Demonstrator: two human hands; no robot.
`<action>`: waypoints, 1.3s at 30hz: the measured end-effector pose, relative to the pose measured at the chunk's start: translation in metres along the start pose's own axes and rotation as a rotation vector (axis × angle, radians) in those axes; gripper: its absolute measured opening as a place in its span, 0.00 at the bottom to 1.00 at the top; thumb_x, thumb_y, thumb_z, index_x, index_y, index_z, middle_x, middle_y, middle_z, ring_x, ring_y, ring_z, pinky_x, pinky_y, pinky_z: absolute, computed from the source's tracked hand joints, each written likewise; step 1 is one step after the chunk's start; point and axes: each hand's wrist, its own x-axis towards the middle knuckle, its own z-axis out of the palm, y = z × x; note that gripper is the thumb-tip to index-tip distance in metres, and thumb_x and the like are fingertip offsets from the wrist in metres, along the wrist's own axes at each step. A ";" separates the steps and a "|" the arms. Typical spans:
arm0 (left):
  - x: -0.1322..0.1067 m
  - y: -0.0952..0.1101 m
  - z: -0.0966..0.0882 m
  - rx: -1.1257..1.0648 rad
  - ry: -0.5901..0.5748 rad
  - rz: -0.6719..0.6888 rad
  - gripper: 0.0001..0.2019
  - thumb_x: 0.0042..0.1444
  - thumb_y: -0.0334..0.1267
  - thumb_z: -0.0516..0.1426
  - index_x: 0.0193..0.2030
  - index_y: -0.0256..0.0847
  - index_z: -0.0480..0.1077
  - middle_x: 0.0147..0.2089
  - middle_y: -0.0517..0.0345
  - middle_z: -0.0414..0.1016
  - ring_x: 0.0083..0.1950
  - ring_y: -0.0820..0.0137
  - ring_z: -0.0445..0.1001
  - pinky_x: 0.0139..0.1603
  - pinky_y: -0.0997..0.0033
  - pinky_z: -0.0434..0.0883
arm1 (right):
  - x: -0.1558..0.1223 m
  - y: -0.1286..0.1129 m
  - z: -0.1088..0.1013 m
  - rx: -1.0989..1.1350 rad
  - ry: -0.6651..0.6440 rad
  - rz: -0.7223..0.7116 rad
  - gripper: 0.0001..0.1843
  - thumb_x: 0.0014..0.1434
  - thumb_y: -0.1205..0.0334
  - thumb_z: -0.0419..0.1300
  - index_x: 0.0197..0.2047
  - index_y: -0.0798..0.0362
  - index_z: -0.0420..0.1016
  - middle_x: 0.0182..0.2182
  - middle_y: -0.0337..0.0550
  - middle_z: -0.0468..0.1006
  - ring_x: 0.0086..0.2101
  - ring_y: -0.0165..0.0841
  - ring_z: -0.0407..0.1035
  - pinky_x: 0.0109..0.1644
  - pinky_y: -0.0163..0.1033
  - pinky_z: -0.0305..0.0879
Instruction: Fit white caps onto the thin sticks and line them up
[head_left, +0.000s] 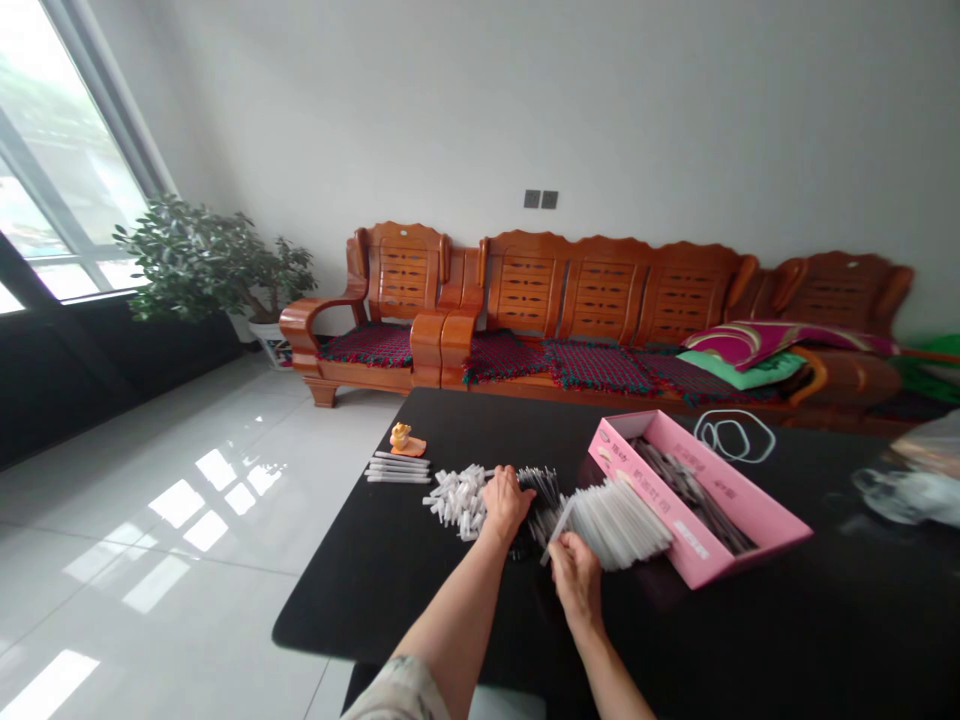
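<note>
My left hand [508, 498] is at the right edge of a pile of small white plastic caps [459, 500], its fingers bent down; what they pinch, if anything, is hidden. In my right hand [576, 575] is a slim translucent plastic tube [556, 530], held tilted between thumb and fingers. Just right of it lies a stack of similar translucent tubes [619, 525]. Thin black sticks with pale tips [541, 484] lie between the caps and the tubes, partly behind my hands. Several pale grey pen-like sticks [397, 468] lie in a row at the far left.
A pink box [705, 555] with dark sticks inside stands right of the tubes. An orange figurine [402, 437] sits near the left edge of the black table [375, 590]. White loops [735, 436] and clear plastic bags [904, 492] lie at the right. Behind is a wooden sofa [525, 285].
</note>
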 end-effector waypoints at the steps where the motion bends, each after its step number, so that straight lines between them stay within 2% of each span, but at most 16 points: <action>1: 0.000 0.001 0.000 0.001 0.005 -0.005 0.21 0.50 0.52 0.61 0.47 0.41 0.71 0.50 0.50 0.72 0.48 0.61 0.75 0.44 0.68 0.69 | 0.000 0.000 0.000 -0.003 -0.002 0.005 0.12 0.50 0.55 0.54 0.21 0.51 0.69 0.13 0.35 0.65 0.21 0.33 0.61 0.25 0.34 0.56; 7: 0.002 0.007 -0.004 -0.013 -0.029 -0.020 0.15 0.52 0.46 0.60 0.42 0.39 0.75 0.49 0.46 0.74 0.50 0.59 0.74 0.48 0.66 0.69 | -0.001 -0.005 -0.002 0.009 0.003 0.022 0.11 0.50 0.55 0.54 0.23 0.52 0.71 0.12 0.34 0.64 0.19 0.32 0.60 0.23 0.34 0.56; 11: 0.005 0.010 -0.007 -0.028 -0.053 -0.024 0.12 0.53 0.43 0.60 0.40 0.37 0.76 0.44 0.44 0.78 0.47 0.57 0.76 0.45 0.66 0.70 | -0.003 -0.008 -0.002 0.034 0.018 0.027 0.11 0.49 0.55 0.55 0.22 0.52 0.70 0.12 0.33 0.62 0.18 0.31 0.59 0.22 0.34 0.55; 16: 0.007 0.003 -0.017 -0.040 -0.077 0.004 0.11 0.53 0.42 0.59 0.39 0.40 0.76 0.43 0.47 0.79 0.46 0.60 0.77 0.42 0.69 0.71 | -0.001 -0.006 -0.002 0.056 -0.009 0.066 0.11 0.49 0.54 0.55 0.21 0.51 0.68 0.11 0.32 0.61 0.17 0.30 0.57 0.21 0.34 0.54; 19: 0.004 -0.002 -0.024 -0.026 -0.112 0.041 0.12 0.48 0.44 0.62 0.37 0.40 0.77 0.40 0.48 0.80 0.44 0.60 0.78 0.42 0.69 0.72 | 0.000 -0.003 -0.001 0.075 -0.010 0.061 0.11 0.49 0.55 0.55 0.22 0.52 0.69 0.11 0.32 0.61 0.16 0.30 0.56 0.20 0.34 0.54; 23: -0.001 -0.005 -0.027 0.001 -0.159 0.083 0.19 0.39 0.48 0.66 0.36 0.38 0.78 0.40 0.43 0.80 0.44 0.54 0.78 0.43 0.63 0.73 | 0.000 -0.002 -0.001 0.085 -0.011 0.037 0.11 0.49 0.55 0.55 0.22 0.52 0.69 0.12 0.33 0.62 0.16 0.29 0.57 0.21 0.34 0.54; 29: -0.002 -0.002 -0.017 -0.021 -0.184 0.059 0.17 0.39 0.37 0.65 0.38 0.35 0.78 0.41 0.37 0.79 0.46 0.49 0.77 0.46 0.57 0.73 | -0.002 -0.005 -0.002 0.098 -0.018 0.035 0.12 0.49 0.54 0.55 0.21 0.51 0.68 0.11 0.32 0.61 0.16 0.30 0.57 0.20 0.34 0.54; 32: -0.001 -0.002 -0.013 -0.088 -0.179 0.018 0.15 0.40 0.32 0.62 0.38 0.33 0.78 0.41 0.35 0.79 0.47 0.49 0.77 0.46 0.59 0.72 | -0.002 -0.004 -0.002 0.122 -0.036 0.055 0.11 0.49 0.55 0.55 0.21 0.51 0.67 0.11 0.32 0.61 0.14 0.29 0.56 0.18 0.34 0.53; 35: 0.001 -0.005 -0.017 -0.220 -0.169 -0.010 0.09 0.43 0.31 0.60 0.33 0.32 0.78 0.37 0.37 0.79 0.45 0.51 0.78 0.44 0.62 0.72 | -0.003 -0.002 -0.001 0.163 -0.069 0.113 0.11 0.50 0.54 0.55 0.21 0.50 0.65 0.10 0.29 0.58 0.13 0.28 0.54 0.16 0.33 0.50; 37: 0.000 -0.011 -0.023 -0.351 -0.186 -0.009 0.07 0.48 0.34 0.58 0.29 0.34 0.76 0.31 0.43 0.79 0.38 0.58 0.79 0.39 0.67 0.73 | -0.002 -0.001 -0.002 0.214 -0.081 0.155 0.11 0.50 0.54 0.55 0.22 0.50 0.65 0.11 0.29 0.59 0.12 0.27 0.53 0.15 0.32 0.49; 39: -0.002 -0.018 -0.029 -0.501 -0.208 0.000 0.10 0.53 0.37 0.54 0.29 0.35 0.75 0.26 0.50 0.78 0.30 0.66 0.78 0.31 0.72 0.72 | 0.000 -0.002 -0.003 0.257 -0.075 0.177 0.11 0.50 0.55 0.55 0.23 0.51 0.66 0.12 0.30 0.62 0.13 0.26 0.55 0.15 0.31 0.48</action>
